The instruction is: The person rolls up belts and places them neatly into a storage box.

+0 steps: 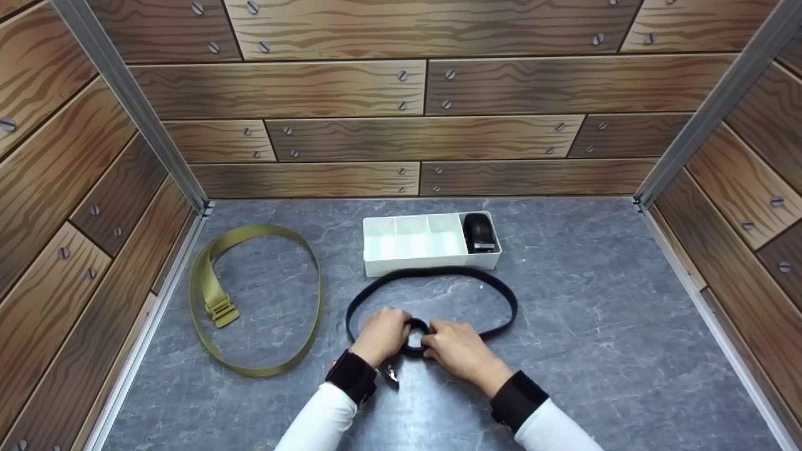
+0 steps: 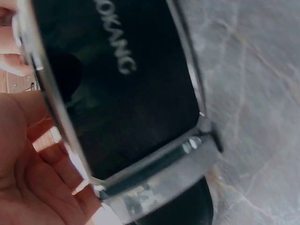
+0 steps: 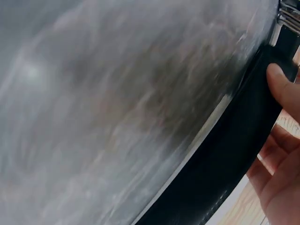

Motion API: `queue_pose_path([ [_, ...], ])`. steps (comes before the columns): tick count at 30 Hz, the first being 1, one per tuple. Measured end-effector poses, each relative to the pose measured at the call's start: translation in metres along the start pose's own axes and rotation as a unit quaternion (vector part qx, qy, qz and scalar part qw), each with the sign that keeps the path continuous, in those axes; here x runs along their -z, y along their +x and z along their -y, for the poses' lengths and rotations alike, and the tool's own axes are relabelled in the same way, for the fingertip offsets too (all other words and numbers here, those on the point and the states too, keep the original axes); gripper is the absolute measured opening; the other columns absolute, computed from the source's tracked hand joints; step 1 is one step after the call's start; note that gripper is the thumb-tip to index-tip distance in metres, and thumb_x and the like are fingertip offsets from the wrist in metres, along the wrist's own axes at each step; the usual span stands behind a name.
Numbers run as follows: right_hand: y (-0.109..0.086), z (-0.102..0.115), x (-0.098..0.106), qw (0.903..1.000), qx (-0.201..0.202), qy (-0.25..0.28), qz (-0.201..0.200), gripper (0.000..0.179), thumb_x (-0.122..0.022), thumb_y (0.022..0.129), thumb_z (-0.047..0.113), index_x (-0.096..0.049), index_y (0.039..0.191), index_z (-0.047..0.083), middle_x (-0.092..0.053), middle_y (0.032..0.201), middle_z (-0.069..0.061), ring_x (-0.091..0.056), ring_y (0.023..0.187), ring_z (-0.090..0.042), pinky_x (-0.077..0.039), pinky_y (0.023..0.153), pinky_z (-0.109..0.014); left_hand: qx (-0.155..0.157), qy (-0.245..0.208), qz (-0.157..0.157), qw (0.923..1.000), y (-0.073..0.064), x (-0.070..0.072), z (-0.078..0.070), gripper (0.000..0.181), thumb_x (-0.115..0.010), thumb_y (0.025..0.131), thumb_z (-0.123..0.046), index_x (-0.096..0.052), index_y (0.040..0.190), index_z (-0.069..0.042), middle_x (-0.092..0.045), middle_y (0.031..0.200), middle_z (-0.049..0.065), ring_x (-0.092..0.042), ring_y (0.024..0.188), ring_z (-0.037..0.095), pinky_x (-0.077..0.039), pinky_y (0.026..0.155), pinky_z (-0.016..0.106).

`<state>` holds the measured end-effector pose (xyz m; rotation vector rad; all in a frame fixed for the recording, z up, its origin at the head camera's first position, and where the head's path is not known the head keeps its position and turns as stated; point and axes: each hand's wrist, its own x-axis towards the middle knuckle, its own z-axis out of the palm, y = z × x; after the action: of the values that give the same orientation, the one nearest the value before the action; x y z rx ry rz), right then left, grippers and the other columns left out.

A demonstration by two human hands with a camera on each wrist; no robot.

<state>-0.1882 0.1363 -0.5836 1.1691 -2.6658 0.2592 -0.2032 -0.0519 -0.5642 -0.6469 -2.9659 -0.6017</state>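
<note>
Belt (image 1: 432, 271), black, is gripped by left hand (image 1: 381, 335) and right hand (image 1: 460, 347); tan belt (image 1: 263, 230) lies left, white tray (image 1: 410, 244) far.

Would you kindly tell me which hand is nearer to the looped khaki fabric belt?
Left: the left hand is to the right of the khaki belt; the right hand is farther right.

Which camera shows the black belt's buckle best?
Left wrist: the buckle fills much of the frame, close enough to show lettering and a metal rim. The head view shows it small below the left hand; the right wrist view catches only metal, possibly its end, at upper right.
</note>
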Motion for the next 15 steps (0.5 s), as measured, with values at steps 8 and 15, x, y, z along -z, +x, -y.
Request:
queue_pose_path([
  [8, -0.006, -0.002, 0.000, 0.9977, 0.000, 0.068, -0.008, 0.021, -0.078, 0.083, 0.026, -0.073, 0.101, 0.017, -0.056, 0.093, -0.001, -0.058, 0.074, -0.016, -0.052, 0.063, -0.035, 0.043, -0.039, 0.017, 0.9981, 0.000, -0.003, 0.000, 0.011, -0.064, 0.083, -0.001, -0.066, 0.073, -0.005, -0.068, 0.079, 0.014, -0.067, 0.074, 0.032, -0.053, 0.064, 0.043],
  [15, -0.011, -0.010, 0.003, 0.9942, 0.056, 0.091, 0.010, 0.032, -0.076, 0.085, 0.023, -0.070, 0.116, 0.016, -0.057, 0.130, -0.006, -0.062, 0.107, -0.023, -0.052, 0.088, -0.038, 0.024, -0.020, 0.059, 0.9978, 0.004, 0.001, 0.003, 0.013, -0.062, 0.083, -0.002, -0.072, 0.080, -0.011, -0.071, 0.084, 0.007, -0.067, 0.076, 0.027, -0.052, 0.063, 0.041],
])
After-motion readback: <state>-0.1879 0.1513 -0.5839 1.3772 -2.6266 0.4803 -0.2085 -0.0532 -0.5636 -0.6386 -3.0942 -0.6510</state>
